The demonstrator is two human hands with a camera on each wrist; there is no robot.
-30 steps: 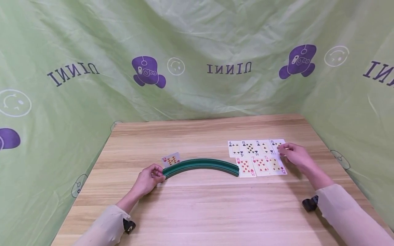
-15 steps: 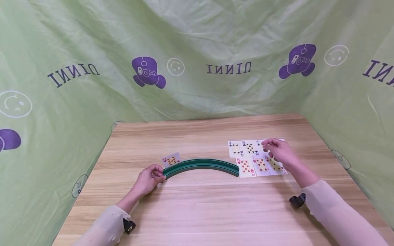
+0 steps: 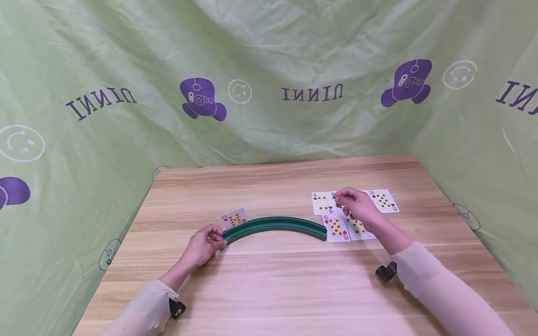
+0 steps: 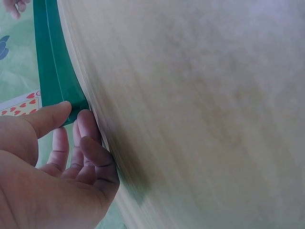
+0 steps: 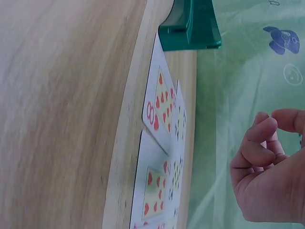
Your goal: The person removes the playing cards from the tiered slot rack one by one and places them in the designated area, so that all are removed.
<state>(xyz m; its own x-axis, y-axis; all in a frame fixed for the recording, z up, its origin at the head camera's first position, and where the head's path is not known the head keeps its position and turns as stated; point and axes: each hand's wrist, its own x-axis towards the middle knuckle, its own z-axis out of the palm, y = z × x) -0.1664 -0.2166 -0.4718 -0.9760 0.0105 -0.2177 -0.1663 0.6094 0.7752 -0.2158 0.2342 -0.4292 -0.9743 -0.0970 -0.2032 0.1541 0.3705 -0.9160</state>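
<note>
A green curved playing-card holder with a groove along it lies across the middle of the table. My left hand pinches its left end, thumb on top, as the left wrist view shows. My right hand is in the air over two rows of face-up cards, fingers loosely curled, nothing between them. Under and around it lie a four of clubs, an eight of hearts, a seven of hearts and a black eight. Other cards are hidden by the hand and arm.
Behind the holder's left end lies a nine of hearts, partly covered. The wooden table meets a green printed cloth at the back and sides. The right row of cards touches or nearly touches the holder's right end.
My right hand has moved left, from the black eight at the right end of the back row to above the row's middle. My left hand and the holder have stayed put.
</note>
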